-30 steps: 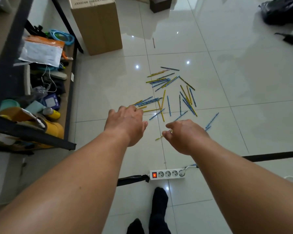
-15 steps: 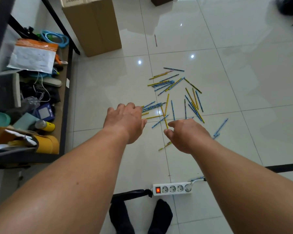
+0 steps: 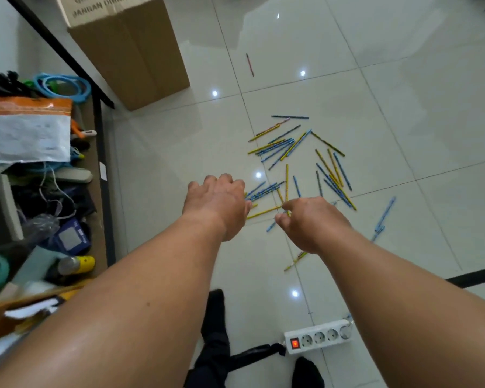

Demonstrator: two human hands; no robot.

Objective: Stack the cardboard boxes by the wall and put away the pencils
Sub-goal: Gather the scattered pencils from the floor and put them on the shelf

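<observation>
Several blue and yellow pencils (image 3: pixel 291 147) lie scattered on the white tiled floor; one red pencil (image 3: pixel 249 64) lies apart, farther back. A tall cardboard box (image 3: pixel 132 49) stands upright at the back left. My left hand (image 3: pixel 217 204) reaches down over the near left edge of the pile, fingers loosely curled and empty. My right hand (image 3: pixel 310 222) hovers beside it over the near pencils, thumb and forefinger close together; nothing is plainly held. One yellow pencil (image 3: pixel 294 261) lies nearer, partly under my right forearm.
A low shelf (image 3: pixel 102 175) crowded with bags, cables, bottles and a blue hoop runs along the left. A white power strip (image 3: pixel 318 336) with a lit red switch lies near my socked feet (image 3: pixel 216 306). A black cable (image 3: pixel 473 277) crosses the floor at right.
Both hands have moved forward and lower toward the pencil pile as the view closed in. The power strip and my feet have slid toward the frame bottom.
</observation>
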